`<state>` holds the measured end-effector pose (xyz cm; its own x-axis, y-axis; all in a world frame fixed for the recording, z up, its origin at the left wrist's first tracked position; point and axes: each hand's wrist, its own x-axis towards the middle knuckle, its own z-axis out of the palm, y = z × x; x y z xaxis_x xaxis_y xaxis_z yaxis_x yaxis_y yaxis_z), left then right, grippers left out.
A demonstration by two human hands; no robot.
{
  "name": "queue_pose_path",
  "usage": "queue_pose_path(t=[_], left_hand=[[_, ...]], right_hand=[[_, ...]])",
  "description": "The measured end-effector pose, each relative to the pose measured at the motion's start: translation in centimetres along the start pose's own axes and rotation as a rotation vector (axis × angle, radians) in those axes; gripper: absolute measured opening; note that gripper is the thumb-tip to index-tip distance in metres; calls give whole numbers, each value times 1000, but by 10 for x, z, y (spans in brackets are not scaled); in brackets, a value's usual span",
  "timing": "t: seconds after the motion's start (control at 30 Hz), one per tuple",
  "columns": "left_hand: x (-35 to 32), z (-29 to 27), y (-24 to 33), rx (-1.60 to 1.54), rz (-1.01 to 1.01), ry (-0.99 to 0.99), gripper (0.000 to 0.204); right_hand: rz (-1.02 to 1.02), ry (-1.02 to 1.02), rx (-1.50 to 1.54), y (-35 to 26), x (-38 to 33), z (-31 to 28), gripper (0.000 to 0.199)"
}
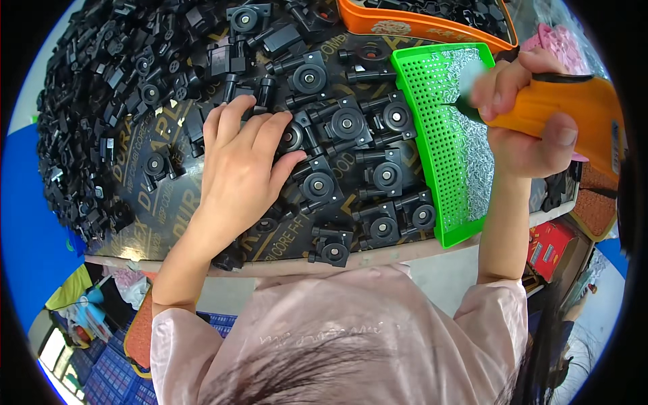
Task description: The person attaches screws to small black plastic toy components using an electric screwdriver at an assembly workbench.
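My left hand (244, 158) rests over a black plastic part with a round wheel (292, 137), its thumb and index finger curled around the wheel's edges. The other fingers lie across neighbouring black pieces. In my right hand (530, 152) is an orange electric screwdriver (580, 111), gripped by the handle. Its dark tip points left and down over a green perforated tray (430, 128). Small silver screws (476, 155) fill the tray's right side. To the right of my left hand, several similar black wheel parts (346, 123) lie in rough rows.
A large heap of loose black parts (88, 88) covers the table's left side. At the back right stands an orange container (425, 28) of small black pieces. The table's front edge (378, 258) runs close to my body. A red box (550, 250) sits low at right.
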<state>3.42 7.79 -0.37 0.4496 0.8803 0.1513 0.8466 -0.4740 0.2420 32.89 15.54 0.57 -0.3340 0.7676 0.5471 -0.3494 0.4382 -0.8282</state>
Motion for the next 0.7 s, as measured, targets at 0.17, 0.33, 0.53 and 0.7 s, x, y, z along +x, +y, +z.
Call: queue_pose_path(t=[0.17, 0.33, 0.53, 0.7], left_hand=[[-2, 1, -1, -8, 0, 13, 42], [-4, 0, -4, -6, 20, 34, 42], [-4, 7, -10, -48, 62, 86, 42], [-3, 7, -9, -60, 77, 116, 40]], right_hand=[[32, 9, -8, 0, -2, -2, 60], [57, 55, 1, 4, -2, -1, 62], [-52, -203, 95, -29, 37, 20, 72], [-66, -358, 161, -9, 58, 64, 76]])
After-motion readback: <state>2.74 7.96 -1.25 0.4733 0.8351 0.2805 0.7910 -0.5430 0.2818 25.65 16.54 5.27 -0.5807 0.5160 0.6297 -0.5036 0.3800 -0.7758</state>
